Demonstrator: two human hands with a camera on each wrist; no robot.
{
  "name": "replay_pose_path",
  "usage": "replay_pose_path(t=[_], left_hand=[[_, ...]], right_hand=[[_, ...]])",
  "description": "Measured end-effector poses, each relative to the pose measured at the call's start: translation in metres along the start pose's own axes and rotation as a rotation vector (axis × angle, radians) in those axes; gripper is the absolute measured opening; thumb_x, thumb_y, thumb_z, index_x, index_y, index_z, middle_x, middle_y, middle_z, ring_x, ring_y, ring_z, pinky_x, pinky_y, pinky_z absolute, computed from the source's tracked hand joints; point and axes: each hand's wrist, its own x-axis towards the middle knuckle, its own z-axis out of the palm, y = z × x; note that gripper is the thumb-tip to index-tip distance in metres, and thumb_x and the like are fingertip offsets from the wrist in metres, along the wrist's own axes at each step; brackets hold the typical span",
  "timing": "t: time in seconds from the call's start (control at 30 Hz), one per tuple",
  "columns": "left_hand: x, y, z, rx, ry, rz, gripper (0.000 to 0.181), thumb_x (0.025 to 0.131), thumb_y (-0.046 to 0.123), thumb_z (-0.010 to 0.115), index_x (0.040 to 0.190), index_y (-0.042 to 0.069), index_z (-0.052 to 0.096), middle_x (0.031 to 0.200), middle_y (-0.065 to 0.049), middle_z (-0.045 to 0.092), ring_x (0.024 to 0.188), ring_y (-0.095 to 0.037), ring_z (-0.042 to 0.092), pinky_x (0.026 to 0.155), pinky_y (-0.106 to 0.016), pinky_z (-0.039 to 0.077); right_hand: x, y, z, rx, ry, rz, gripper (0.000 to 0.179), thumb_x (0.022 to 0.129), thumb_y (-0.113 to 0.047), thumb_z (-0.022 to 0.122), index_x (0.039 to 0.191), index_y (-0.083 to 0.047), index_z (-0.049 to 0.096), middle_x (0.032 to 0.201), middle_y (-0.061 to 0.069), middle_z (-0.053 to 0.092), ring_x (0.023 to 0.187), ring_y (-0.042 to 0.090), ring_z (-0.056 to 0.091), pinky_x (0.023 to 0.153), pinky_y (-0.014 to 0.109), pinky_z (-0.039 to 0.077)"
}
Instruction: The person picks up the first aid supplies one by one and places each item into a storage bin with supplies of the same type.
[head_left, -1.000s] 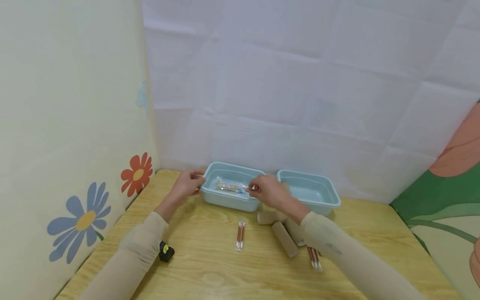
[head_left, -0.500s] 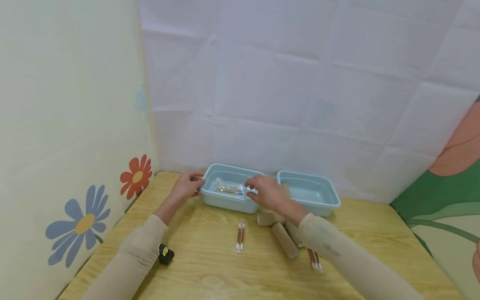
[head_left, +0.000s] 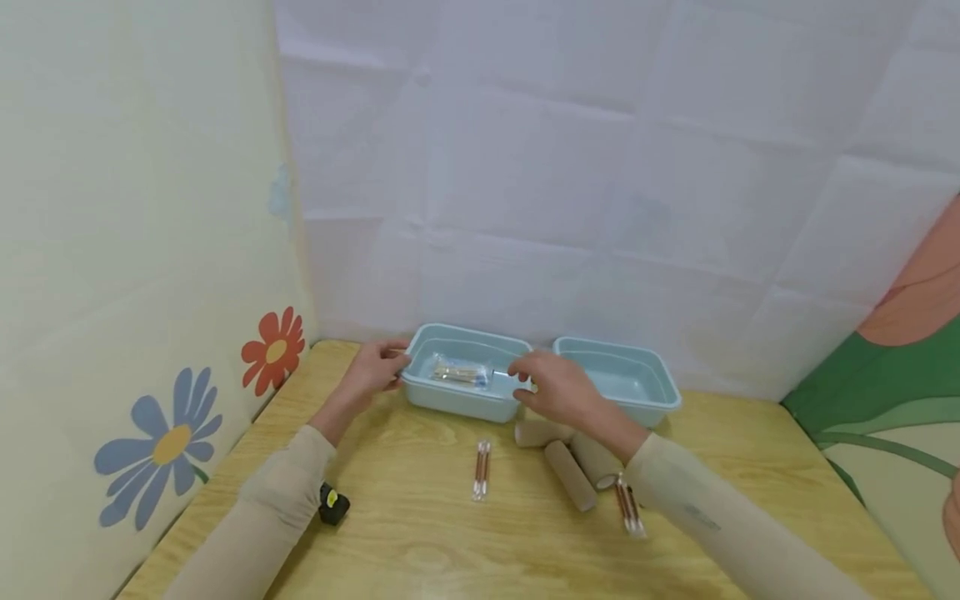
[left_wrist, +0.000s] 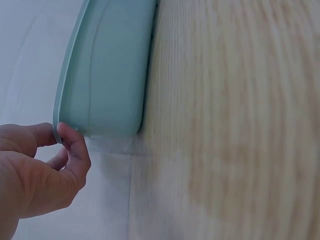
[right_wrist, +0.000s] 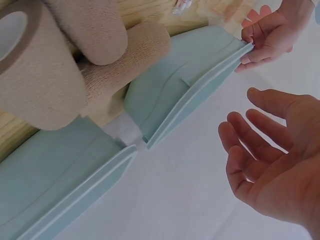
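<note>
Head view: a clear swab packet (head_left: 460,374) lies inside the left tub (head_left: 457,402) on the counter (head_left: 408,542); the right grip (head_left: 557,387) hovers by the tub's right end. Left wrist: left grip (left_wrist: 47,170) pinches that tub's rim. Right wrist: right grip loosely spread.

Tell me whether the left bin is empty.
Not empty: the head view shows wrapped sticks lying inside the left bin.
</note>
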Motion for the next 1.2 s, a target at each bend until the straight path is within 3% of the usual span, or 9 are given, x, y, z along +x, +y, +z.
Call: replay_pose_path(t=[0.43, 0.7, 0.9, 1.07, 1.2], left_hand=[[0.000, -0.003, -0.007, 0.019, -0.023, 0.034, 0.045, 0.105, 0.011, 0.055, 0.147, -0.005, 0.047, 0.134, -0.028, 0.055, 0.092, -0.019, 0.062, 0.074, -0.028, 0.059], [-0.006, 0.001, -0.010, 0.027, -0.010, 0.030, 0.045, 0.106, 0.010, 0.055, 0.146, -0.007, 0.047, 0.133, -0.028, 0.055, 0.089, -0.016, 0.061, 0.073, -0.027, 0.058], [-0.007, 0.002, -0.011, 0.021, -0.011, 0.017, 0.045, 0.106, 0.010, 0.055, 0.146, -0.007, 0.046, 0.131, -0.027, 0.055, 0.086, -0.013, 0.061, 0.072, -0.026, 0.058], [-0.007, 0.002, -0.013, 0.021, -0.007, 0.024, 0.045, 0.105, 0.010, 0.055, 0.146, -0.008, 0.045, 0.132, -0.027, 0.054, 0.085, -0.012, 0.061, 0.074, -0.028, 0.058], [-0.006, 0.002, -0.013, 0.017, -0.012, 0.031, 0.046, 0.105, 0.009, 0.055, 0.146, -0.008, 0.045, 0.131, -0.028, 0.054, 0.086, -0.012, 0.061, 0.075, -0.028, 0.058]], right_hand=[[-0.041, 0.008, -0.023, -0.066, 0.035, -0.002, 0.021, 0.087, -0.012, 0.079, 0.107, -0.009, 0.073, 0.096, 0.003, 0.071, 0.085, 0.019, 0.067, 0.070, 0.035, 0.056], [-0.066, 0.010, -0.031, -0.026, -0.006, 0.040, 0.023, 0.088, -0.012, 0.080, 0.110, -0.006, 0.074, 0.098, 0.006, 0.072, 0.089, 0.024, 0.069, 0.074, 0.039, 0.057], [-0.088, 0.016, -0.028, 0.000, 0.013, 0.035, 0.020, 0.088, -0.008, 0.079, 0.107, -0.005, 0.074, 0.095, 0.005, 0.072, 0.087, 0.025, 0.068, 0.075, 0.039, 0.057], [-0.105, 0.016, -0.024, 0.023, 0.042, 0.050, 0.016, 0.088, -0.010, 0.080, 0.103, -0.007, 0.074, 0.090, 0.000, 0.069, 0.079, 0.017, 0.064, 0.067, 0.032, 0.054], [-0.120, 0.015, -0.020, 0.064, 0.052, 0.119, 0.014, 0.089, -0.012, 0.079, 0.101, -0.006, 0.073, 0.078, -0.008, 0.062, 0.068, 0.007, 0.057, 0.058, 0.027, 0.049]])
